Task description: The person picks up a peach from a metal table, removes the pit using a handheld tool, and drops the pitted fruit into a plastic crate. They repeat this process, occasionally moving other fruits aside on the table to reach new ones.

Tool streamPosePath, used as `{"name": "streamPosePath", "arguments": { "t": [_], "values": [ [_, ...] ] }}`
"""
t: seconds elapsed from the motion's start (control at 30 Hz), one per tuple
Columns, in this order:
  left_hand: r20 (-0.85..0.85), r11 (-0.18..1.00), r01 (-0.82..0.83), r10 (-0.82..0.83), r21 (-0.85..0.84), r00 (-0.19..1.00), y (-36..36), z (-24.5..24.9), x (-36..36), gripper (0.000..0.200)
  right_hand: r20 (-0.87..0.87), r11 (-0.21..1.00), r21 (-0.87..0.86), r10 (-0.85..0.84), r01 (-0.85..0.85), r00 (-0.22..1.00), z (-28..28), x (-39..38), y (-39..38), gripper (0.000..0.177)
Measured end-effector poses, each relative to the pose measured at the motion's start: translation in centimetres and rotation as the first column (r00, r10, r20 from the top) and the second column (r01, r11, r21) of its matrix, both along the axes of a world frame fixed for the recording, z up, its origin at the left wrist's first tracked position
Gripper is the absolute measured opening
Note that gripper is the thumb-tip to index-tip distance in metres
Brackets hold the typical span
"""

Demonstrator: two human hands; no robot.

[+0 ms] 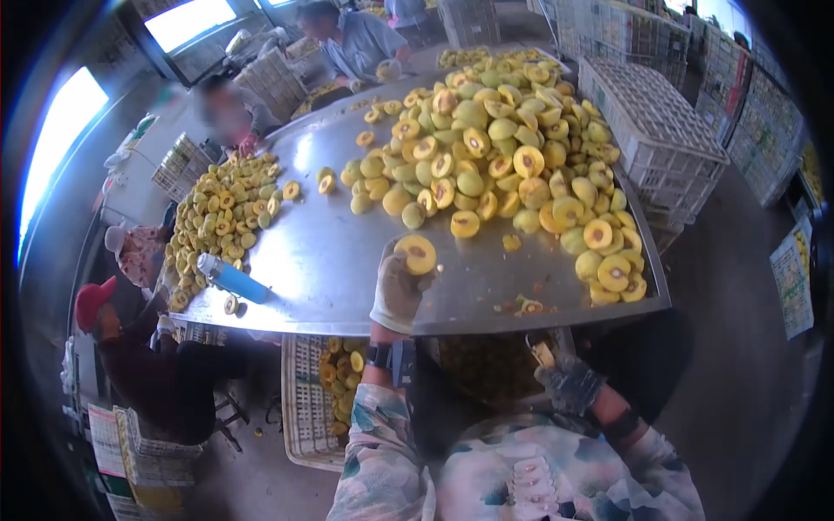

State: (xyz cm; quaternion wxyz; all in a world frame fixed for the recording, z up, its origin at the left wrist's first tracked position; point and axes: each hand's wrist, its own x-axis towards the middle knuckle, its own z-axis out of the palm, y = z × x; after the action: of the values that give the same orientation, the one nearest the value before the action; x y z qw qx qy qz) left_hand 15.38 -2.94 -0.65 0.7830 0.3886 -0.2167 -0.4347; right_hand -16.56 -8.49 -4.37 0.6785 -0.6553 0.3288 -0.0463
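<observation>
My left hand, in a pale work glove, is closed around a halved yellow peach just above the near edge of the metal table. The peach's cut face points up, with a brown hollow or stone in its middle. Lower right, below the table edge, my right hand in a grey glove grips a small pitting tool with a tan handle and a thin metal end. Peach scraps lie on the table between the hands.
A large heap of halved peaches covers the table's far right; a smaller heap lies left. Near it is a blue bottle-like object. A crate of peach halves stands below. White crates stand right. Several people work around the table.
</observation>
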Motion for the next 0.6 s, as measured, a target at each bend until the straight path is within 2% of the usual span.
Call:
{"name": "streamPosePath", "arguments": {
  "t": [0.03,0.07,0.1,0.17,0.2,0.27,0.3,0.37,0.43,0.47,0.6],
  "values": [
    [-0.027,0.997,0.029,-0.031,-0.071,0.999,0.1,0.8,-1.7,0.036,-0.005,0.999,0.051,0.004,-0.004,1.0,0.9,0.4,-0.2,0.007],
    [-0.107,0.987,0.097,-0.111,-0.131,0.988,0.5,0.4,-2.6,0.042,0.024,0.972,-0.199,0.134,-0.126,0.991,0.1,0.6,-0.6,0.01],
    [-0.128,0.988,0.106,-0.12,-0.108,0.984,0.9,0.3,-3.9,0.042,0.02,0.867,-0.441,0.268,-0.232,0.963,-0.9,0.6,-0.8,0.016],
    [-0.124,0.973,0.141,-0.165,-0.184,0.978,1.1,1.2,-6.2,0.045,0.212,0.986,-0.134,0.129,-0.102,0.969,1.1,2.0,0.2,0.019],
    [-0.147,0.988,0.079,-0.098,-0.134,0.984,1.2,1.7,-7.5,0.045,0.208,0.988,-0.123,0.118,-0.094,0.971,2.4,2.6,0.6,0.019],
    [-0.103,0.995,0.064,-0.073,-0.081,0.992,1.4,1.4,-8.9,0.044,0.145,0.986,0.157,0.035,-0.058,0.989,5.1,3.6,1.2,0.021],
    [-0.05,0.998,0.04,-0.042,-0.041,0.998,1.4,1.3,-9.5,0.044,0.143,0.985,0.162,0.031,-0.055,0.989,6.0,3.9,1.5,0.021],
    [-0.076,0.999,0.018,-0.02,-0.028,0.997,1.8,1.8,-10.9,0.043,0.154,0.951,0.305,0.006,-0.053,0.988,7.2,4.3,1.9,0.021],
    [0.013,1.0,0.008,-0.007,-0.004,1.0,2.2,1.8,-11.9,0.04,0.184,0.956,0.287,0.009,-0.062,0.983,7.0,4.5,2.2,0.021],
    [-0.072,1.0,0.014,-0.016,-0.028,0.997,2.2,1.6,-12.2,0.039,0.158,0.944,0.325,-0.001,-0.051,0.987,7.2,4.6,2.3,0.02],
    [-0.043,0.999,-0.032,0.033,0.023,0.999,2.4,0.8,-13.0,0.039,0.15,0.885,0.464,-0.046,-0.029,0.988,6.6,4.6,2.6,0.017]
  ]
}}
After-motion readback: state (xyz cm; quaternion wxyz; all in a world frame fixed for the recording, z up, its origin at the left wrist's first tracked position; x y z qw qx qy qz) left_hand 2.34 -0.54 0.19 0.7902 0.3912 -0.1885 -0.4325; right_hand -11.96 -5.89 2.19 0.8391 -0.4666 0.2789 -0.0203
